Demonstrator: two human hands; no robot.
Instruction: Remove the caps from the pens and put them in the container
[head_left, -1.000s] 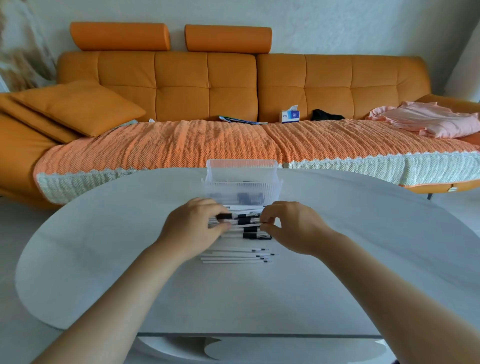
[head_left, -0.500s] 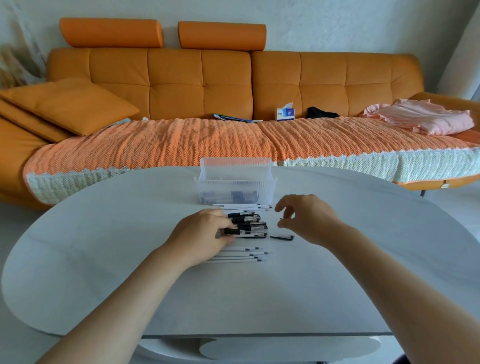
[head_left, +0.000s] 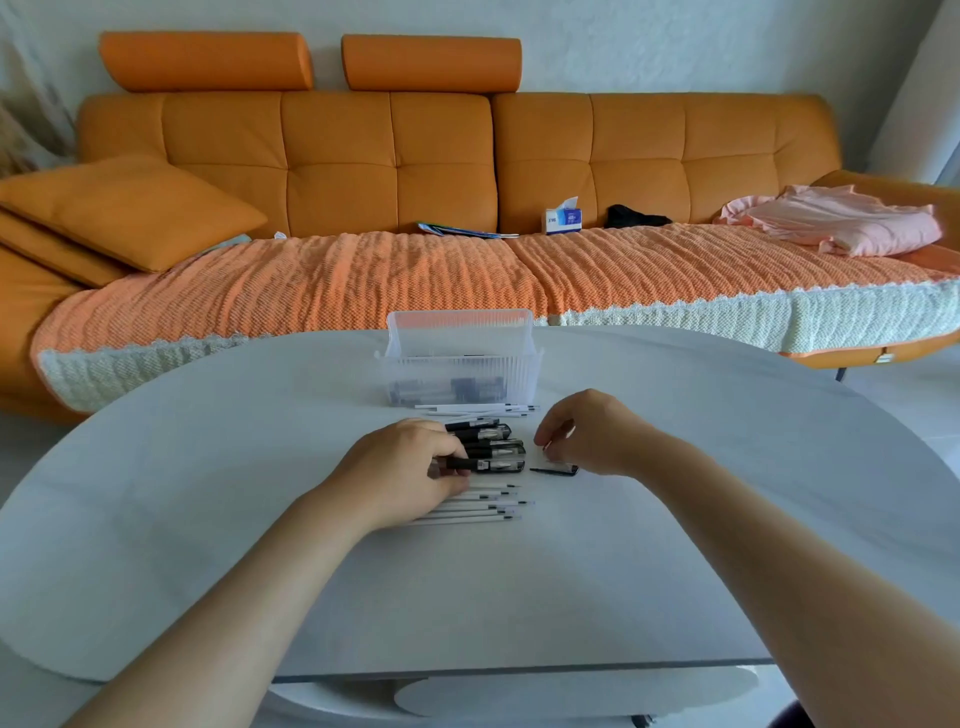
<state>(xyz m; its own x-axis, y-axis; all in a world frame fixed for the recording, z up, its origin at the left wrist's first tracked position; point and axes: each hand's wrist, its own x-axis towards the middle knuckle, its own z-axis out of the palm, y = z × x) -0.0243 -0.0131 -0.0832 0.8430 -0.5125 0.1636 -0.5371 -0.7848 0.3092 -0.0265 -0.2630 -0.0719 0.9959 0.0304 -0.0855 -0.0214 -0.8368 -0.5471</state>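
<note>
Both bare forearms reach forward from the lower corners. The left hand (head_left: 410, 470) lies palm down, fingers curled round a black-capped pen (head_left: 488, 465). The right hand (head_left: 589, 436) hangs beside it, fingers bent downward; whether they pinch anything is hidden.

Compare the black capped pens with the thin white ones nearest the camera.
The black capped pens are thick and dark; the thin white ones are slim and dark-tipped. The left hand grips a black pen; the white ones lie ungripped. Both lie in rows on the table.
</note>
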